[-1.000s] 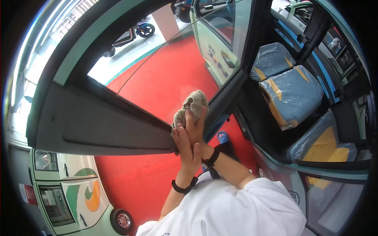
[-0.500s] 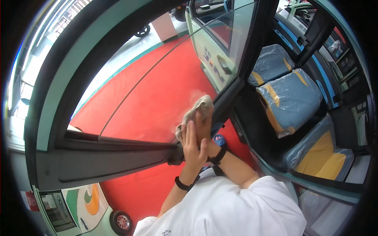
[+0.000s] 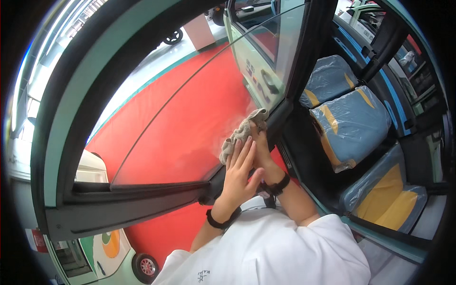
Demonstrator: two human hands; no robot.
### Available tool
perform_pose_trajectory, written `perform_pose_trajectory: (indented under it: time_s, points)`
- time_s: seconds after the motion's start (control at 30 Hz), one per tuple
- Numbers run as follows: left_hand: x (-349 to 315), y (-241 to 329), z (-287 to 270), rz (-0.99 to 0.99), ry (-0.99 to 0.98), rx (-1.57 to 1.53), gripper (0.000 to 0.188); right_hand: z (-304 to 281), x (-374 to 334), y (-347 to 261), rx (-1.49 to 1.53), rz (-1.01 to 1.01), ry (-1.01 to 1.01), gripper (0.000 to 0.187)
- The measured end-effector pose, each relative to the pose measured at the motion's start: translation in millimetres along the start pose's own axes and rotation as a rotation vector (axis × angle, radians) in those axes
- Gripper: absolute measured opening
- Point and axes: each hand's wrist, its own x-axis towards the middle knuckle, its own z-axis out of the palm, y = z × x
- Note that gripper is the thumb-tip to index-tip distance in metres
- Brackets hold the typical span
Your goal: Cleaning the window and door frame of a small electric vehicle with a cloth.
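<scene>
A beige cloth lies bunched against the inner side of a car door's window glass, close to the glass's lower right corner. My right hand presses and holds the cloth, with part of its fingers covered. Flat beside and partly over it, my left hand has its fingers stretched out on the cloth's lower edge, thumb apart. Dark trim of the door frame runs below the glass. Faint hazy marks show on the glass around the cloth.
Blue and yellow seats under clear plastic stand inside the vehicle on the right. Red carpet covers the floor outside. Beyond the glass are another pale green vehicle door and a pink block. A wheel shows at lower left.
Both hands and the cloth have moved a little to the right and up along the glass. My left fingers are now more spread. The view has shifted slightly.
</scene>
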Motion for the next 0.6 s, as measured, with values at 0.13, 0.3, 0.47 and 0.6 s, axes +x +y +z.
perform_pose_trajectory:
  time_s: [0.13, 0.3, 0.47, 0.6]
  points:
    - [5.4, -21.2, 20.3, -0.098, -0.146, -0.021, 0.063, -55.9, 31.4, 41.2, 0.099, 0.252, -0.17, 0.031]
    - [-3.4, -31.3, 31.3, -0.193, -0.212, 0.056, 0.068, -54.3, 23.5, 38.9, 0.173, 0.557, -0.181, 0.033]
    - [-3.3, -7.8, 20.4, -0.061, -0.023, 0.043, 0.08, -24.5, 12.5, 15.5, -0.135, 0.042, -0.123, 0.031]
    - [-3.3, -20.7, 37.3, -0.193, -0.096, -0.123, 0.086, -57.6, 22.7, 32.5, -0.052, 0.316, -0.125, 0.031]
